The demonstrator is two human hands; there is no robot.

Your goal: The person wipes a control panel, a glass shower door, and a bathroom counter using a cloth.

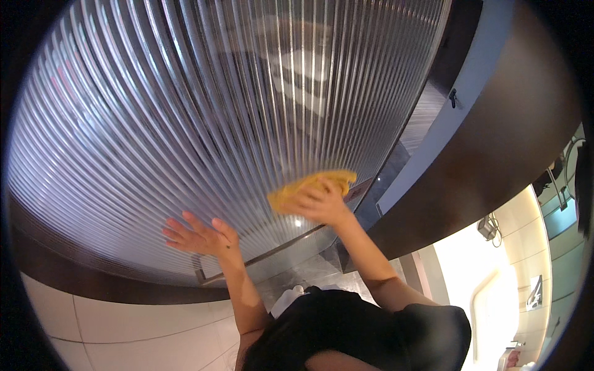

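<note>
A large ribbed glass panel (pixel 222 111) with a dark metal frame fills the space before me. My right hand (pixel 320 204) holds a folded yellow cloth (pixel 306 188) against or very close to the lower part of the ribbed glass. That hand is slightly blurred. To its left, my left hand (pixel 204 236) is raised with its fingers apart and nothing in it. It is near the glass, but whether it touches cannot be told. Just below the left hand, a bar-shaped metal handle (pixel 200 271) sits at the panel's lower edge.
A dark frame or wall (pixel 501 125) curves along the right, beside a pale strip with a small black latch (pixel 453 98). A brightly lit basin (pixel 485 306) lies at the lower right, with a dark boxy device and cord (pixel 488 228) nearby. Light tiles (pixel 139 324) cover the lower left.
</note>
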